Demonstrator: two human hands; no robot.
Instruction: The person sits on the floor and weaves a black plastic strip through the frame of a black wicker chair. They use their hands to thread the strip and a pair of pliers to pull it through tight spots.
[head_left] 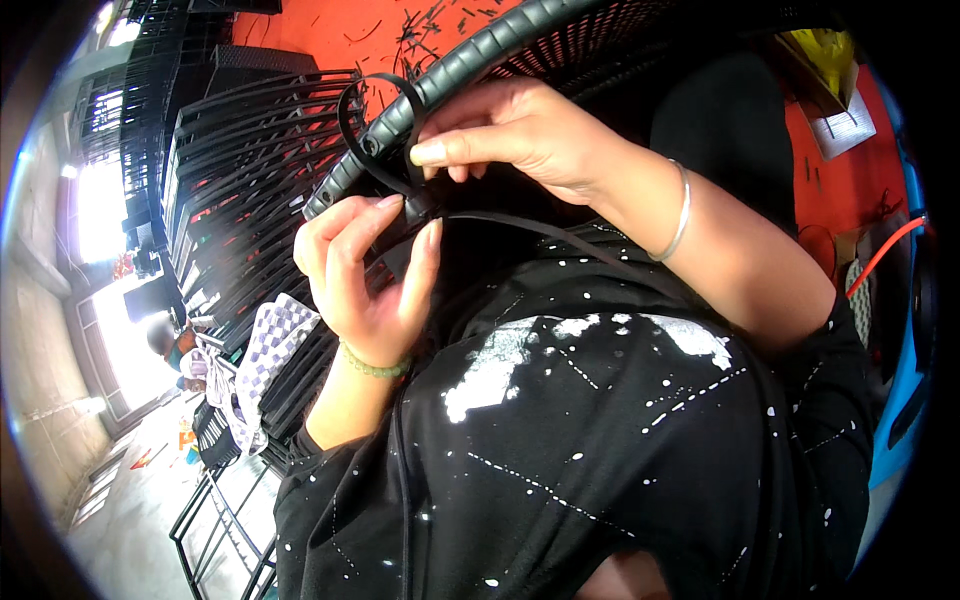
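A flat black plastic strip (348,120) makes a loop beside the end of a wrapped black rail (440,85), part of a woven piece. My right hand (510,135) pinches one side of the loop between thumb and fingers. Lower down, my left hand (355,270) is bent round with its fingertips and thumb on either side of a dark stretch of strip, close to the rail's lower end. The strip's long tail (540,228) trails right across my black shirt. Dark material against dark cloth hides exactly where the strip crosses the rail.
Stacked black woven frames (240,160) fill the left side. A checked cloth (275,345) hangs by them, with another person (165,340) farther back. Strip scraps (430,30) litter the red floor (310,30). A box with yellow wrapping (820,60) stands at upper right.
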